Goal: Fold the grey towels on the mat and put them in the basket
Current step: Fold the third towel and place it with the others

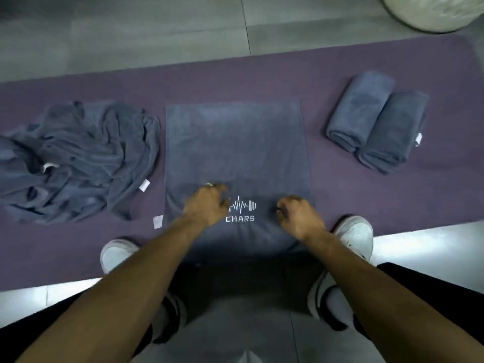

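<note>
A grey towel [235,142] with a white "CHARS" logo lies spread flat in the middle of the purple mat [262,74]. My left hand [207,203] is just left of the logo and my right hand [298,213] just right of it. Both have curled fingers gripping the towel's near part. A crumpled heap of grey towels [76,158] lies on the mat to the left. Two folded grey towels [377,119] lie side by side on the mat to the right. Part of the white basket [429,11] shows at the top right corner, on the floor beyond the mat.
My white shoes [117,254] [356,234] stand on the mat's near edge, either side of the towel. Grey floor tiles [131,35] run beyond the mat. A pale floor strip [432,244] runs along the mat's near side.
</note>
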Action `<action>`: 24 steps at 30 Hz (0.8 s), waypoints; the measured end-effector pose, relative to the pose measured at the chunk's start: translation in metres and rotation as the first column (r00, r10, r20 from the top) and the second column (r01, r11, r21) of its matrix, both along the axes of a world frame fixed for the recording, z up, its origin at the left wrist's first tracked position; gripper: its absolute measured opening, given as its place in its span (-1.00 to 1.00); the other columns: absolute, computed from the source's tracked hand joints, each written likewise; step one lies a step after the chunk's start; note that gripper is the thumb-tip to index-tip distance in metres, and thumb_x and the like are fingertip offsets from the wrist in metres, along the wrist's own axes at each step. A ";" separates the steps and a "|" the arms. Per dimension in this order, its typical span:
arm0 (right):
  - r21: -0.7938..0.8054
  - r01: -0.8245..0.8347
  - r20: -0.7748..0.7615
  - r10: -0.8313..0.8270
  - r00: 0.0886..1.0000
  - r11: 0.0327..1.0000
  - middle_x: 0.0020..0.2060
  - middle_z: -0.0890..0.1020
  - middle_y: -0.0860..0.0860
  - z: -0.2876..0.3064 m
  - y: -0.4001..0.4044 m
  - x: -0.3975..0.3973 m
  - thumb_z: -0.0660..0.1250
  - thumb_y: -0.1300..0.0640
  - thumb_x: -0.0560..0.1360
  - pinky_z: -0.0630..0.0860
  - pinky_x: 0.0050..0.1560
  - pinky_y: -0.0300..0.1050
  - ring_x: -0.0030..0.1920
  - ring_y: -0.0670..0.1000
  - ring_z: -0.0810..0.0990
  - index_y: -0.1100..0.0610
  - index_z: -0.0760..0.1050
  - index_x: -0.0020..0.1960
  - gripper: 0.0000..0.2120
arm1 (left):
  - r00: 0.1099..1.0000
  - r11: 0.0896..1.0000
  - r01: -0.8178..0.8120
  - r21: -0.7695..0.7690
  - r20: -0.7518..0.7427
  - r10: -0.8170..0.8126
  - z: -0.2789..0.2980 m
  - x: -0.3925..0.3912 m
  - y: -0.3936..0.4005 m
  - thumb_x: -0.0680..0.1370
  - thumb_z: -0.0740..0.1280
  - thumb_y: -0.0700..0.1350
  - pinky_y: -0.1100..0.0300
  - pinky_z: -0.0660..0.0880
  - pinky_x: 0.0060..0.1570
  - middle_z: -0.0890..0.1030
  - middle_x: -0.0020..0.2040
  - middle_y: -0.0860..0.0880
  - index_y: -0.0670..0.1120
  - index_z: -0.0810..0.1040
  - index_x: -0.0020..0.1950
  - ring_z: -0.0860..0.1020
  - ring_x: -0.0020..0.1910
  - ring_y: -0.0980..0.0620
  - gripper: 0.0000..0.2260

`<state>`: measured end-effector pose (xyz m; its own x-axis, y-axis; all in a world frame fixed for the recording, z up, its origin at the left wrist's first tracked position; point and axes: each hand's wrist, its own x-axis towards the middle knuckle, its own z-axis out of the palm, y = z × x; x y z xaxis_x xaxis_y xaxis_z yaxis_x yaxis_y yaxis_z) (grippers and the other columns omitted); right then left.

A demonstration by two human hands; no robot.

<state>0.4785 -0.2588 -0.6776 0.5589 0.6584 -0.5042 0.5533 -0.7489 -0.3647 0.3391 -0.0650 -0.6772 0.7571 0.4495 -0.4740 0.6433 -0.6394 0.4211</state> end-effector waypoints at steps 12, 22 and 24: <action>0.032 0.218 0.129 -0.221 0.967 0.975 0.27 0.34 0.22 -0.032 -0.085 -0.047 0.28 0.18 0.51 0.45 0.19 0.13 0.22 0.27 0.37 0.23 0.47 0.21 -0.70 | 0.796 0.796 -0.603 0.049 0.089 0.598 -0.040 -0.136 -0.067 0.47 0.35 -0.26 0.07 0.34 0.26 0.39 0.26 -0.28 -0.20 0.58 0.13 0.41 0.19 -0.29 -0.76; 0.063 0.634 0.008 -0.636 0.772 0.771 0.23 0.38 0.36 -0.037 -0.080 -0.063 0.30 0.22 0.48 0.39 0.21 0.13 0.18 0.39 0.42 0.33 0.29 0.34 -0.52 | 0.602 0.605 -0.792 -0.074 0.065 0.796 -0.028 -0.139 -0.055 0.48 0.30 -0.27 0.06 0.40 0.07 0.51 0.14 -0.30 -0.22 0.38 0.26 0.51 0.07 -0.28 -0.65; 0.075 0.677 -0.043 -0.675 0.736 0.733 0.20 0.45 0.36 -0.035 -0.080 -0.061 0.28 0.23 0.50 0.41 0.18 0.11 0.17 0.38 0.46 0.34 0.27 0.35 -0.54 | 0.525 0.529 -0.842 -0.107 0.063 0.849 -0.025 -0.139 -0.059 0.50 0.28 -0.25 0.04 0.41 -0.02 0.56 0.10 -0.29 -0.20 0.27 0.32 0.54 0.04 -0.30 -0.59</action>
<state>0.4178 -0.3392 -0.7126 0.8666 0.1473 -0.4768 -0.0923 -0.8916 -0.4433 0.1997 -0.1242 -0.7022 0.0780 0.8788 -0.4708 0.8238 0.2092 0.5269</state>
